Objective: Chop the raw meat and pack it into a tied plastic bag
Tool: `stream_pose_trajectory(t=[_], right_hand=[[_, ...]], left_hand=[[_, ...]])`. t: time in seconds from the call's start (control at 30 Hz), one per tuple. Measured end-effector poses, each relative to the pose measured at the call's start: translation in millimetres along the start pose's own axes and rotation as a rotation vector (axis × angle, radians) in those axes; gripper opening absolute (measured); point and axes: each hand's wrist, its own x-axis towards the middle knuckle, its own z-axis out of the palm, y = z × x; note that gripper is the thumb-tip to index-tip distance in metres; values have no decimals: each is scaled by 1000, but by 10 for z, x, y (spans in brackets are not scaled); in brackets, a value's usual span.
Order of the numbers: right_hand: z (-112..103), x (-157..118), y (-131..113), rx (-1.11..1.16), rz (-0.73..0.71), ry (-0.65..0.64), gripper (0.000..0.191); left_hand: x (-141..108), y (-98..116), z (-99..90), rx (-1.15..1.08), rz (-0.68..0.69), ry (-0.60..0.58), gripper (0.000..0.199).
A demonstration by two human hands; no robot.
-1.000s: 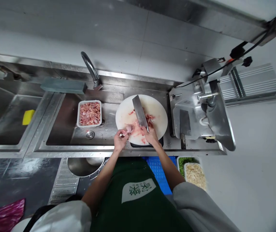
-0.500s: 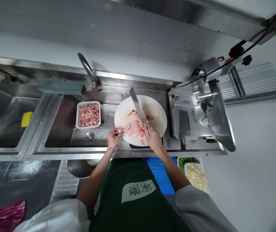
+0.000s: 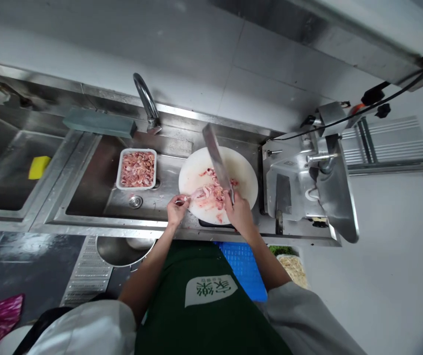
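Note:
My right hand (image 3: 239, 213) is closed round the handle of a cleaver (image 3: 217, 155), whose broad blade slants up and left over the round white cutting board (image 3: 246, 167). At the board's left edge my left hand (image 3: 177, 209) pinches the end of a pale piece of raw meat on the bone (image 3: 199, 193). The meat's thicker part lies on the board and reaches toward the blade. Red cut scraps (image 3: 219, 201) lie beneath and beside the cleaver. The blade's lower edge is partly hidden, so I cannot tell how deep it touches the meat.
A white tub of cut meat (image 3: 137, 169) stands in the sink (image 3: 96, 182) at left, near the faucet (image 3: 146, 101). A metal slicer (image 3: 329, 182) stands at right, with a second cleaver (image 3: 283, 192) beside it. A blue crate (image 3: 243, 268) sits below the counter.
The view has shifted and tilted slightly. The cleaver and both hands keep nearly the same places on the board, and the meat is still held at its left end.

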Motion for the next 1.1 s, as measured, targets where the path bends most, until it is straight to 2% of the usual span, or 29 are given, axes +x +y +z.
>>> stream_pose_trajectory(t=[0.03, 0.1, 0.2, 0.27, 0.33, 0.4, 0.43, 0.5, 0.57, 0.63, 0.67, 0.7, 0.77, 0.87, 0.93, 1.0, 1.1], right_hand=[[16, -23, -54, 11, -5, 51, 48], [188, -83, -125, 20, 34, 31, 47], [601, -141, -85, -31, 107, -185, 41], [780, -125, 8, -71, 137, -311, 40], [791, -73, 85, -86, 146, -362, 38], [645, -15, 96, -85, 149, -388, 35], [531, 8, 71, -79, 140, -374, 34], [281, 30, -32, -52, 96, -266, 34], [92, 24, -169, 5, 5, -54, 39], [59, -4, -292, 81, -70, 161, 46], [117, -23, -335, 109, -80, 218, 48], [220, -42, -362, 114, -67, 218, 48], [519, -73, -372, 47, 24, 53, 45], [956, -70, -314, -100, 165, -291, 43], [1100, -26, -263, -121, 193, -364, 45], [1113, 24, -204, -101, 180, -361, 46], [1004, 29, -54, -59, 157, -370, 42]], left_hand=[[-2, -20, -1, -8, -5, 2, 35], [0, -53, 2, -16, -15, 2, 35], [13, -84, 12, 4, -16, 2, 35], [25, -99, 16, 24, -7, 2, 33], [35, -115, 9, 33, -2, -2, 33], [39, -137, -19, 36, -11, -7, 35], [38, -149, -44, 42, -17, -4, 37], [25, -168, -117, 69, -16, 57, 37], [-5, -174, -205, 117, 41, 227, 32], [-47, -161, -275, 198, 164, 416, 27], [-70, -150, -291, 255, 244, 468, 26], [-91, -138, -290, 323, 327, 466, 27], [-120, -121, -235, 464, 481, 326, 28], [-121, -129, -72, 584, 616, -36, 30], [-108, -155, 19, 579, 632, -175, 30], [-96, -186, 57, 568, 616, -194, 30], [-71, -220, 33, 599, 590, -161, 26]])
